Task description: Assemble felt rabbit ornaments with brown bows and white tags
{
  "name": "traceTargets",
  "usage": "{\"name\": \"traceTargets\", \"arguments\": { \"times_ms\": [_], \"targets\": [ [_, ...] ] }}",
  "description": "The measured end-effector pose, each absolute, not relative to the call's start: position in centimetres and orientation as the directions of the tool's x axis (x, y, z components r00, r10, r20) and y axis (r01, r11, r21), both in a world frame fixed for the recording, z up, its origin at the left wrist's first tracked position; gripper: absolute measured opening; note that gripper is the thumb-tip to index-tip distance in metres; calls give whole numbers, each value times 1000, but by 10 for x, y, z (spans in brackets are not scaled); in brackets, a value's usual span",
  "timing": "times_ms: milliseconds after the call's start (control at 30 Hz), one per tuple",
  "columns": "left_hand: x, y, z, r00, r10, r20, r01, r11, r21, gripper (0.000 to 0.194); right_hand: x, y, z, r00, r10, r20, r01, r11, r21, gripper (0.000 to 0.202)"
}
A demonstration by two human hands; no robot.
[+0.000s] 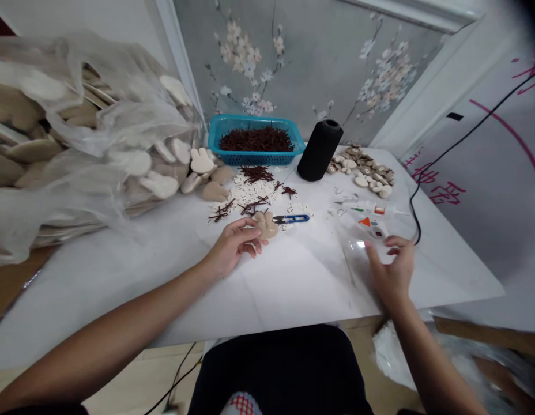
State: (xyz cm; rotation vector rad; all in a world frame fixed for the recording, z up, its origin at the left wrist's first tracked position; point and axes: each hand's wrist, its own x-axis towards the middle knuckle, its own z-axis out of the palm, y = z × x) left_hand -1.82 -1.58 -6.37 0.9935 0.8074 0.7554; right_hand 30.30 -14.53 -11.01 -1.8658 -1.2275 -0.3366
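My left hand [239, 245] pinches a beige rabbit-shaped felt piece [267, 226] between thumb and fingers, just above the white table. Beside that piece lies a pair of blue thread snips [296, 218]. My right hand [392, 268] is at the right, thumb and fingers apart, with nothing visible gripped. Close to its fingertips is a white device with an orange part [365, 221] and a red switch, perhaps a glue gun. Dark brown string bows [255, 206] lie behind my left hand among small white pieces [250, 190].
A blue basket [213, 135] of brown bows stands at the back beside a black thread cone [320, 151]. Finished-looking small rabbit pieces [371, 173] are heaped at back right. Clear plastic bags [120, 127] of rabbit pieces fill the left. A black cord [412, 202] hangs at right.
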Motion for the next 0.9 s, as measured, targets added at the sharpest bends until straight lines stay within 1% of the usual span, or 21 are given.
{"name": "traceTargets", "arguments": {
  "times_ms": [67,133,167,233,333,433,500,600,767,900],
  "targets": [
    [-18,-15,-65,494,839,-228,-168,349,922,30,280,-136,-98,328,748,577,874,-9,-485,25],
    [-19,-14,-66,492,841,-228,-161,345,925,30,259,-114,-82,121,846,520,868,163,-468,17],
    [-19,-13,-67,491,841,-228,-156,343,926,30,251,-99,-75,53,874,483,854,211,-475,15],
    [-20,-12,-68,495,838,-229,-148,341,928,30,239,-65,-64,-50,910,412,831,267,-489,14],
    [-22,-10,-69,504,834,-226,-134,334,933,30,229,-15,-61,-120,965,234,846,223,-484,16],
    [-23,-10,-68,518,825,-226,-114,329,937,29,225,18,-68,-209,966,155,835,259,-485,18],
    [-24,-11,-66,531,815,-232,-102,333,938,28,224,27,-74,-237,962,133,830,272,-488,14],
    [-23,-12,-64,545,805,-234,-92,335,938,30,225,28,-81,-215,970,114,840,243,-486,7],
    [-23,-11,-67,566,796,-214,-80,311,947,28,222,19,-84,-133,981,139,865,183,-467,14],
    [-24,-10,-69,582,787,-205,-62,294,954,27,219,18,-84,-113,970,213,861,203,-466,18]
  ]
}}
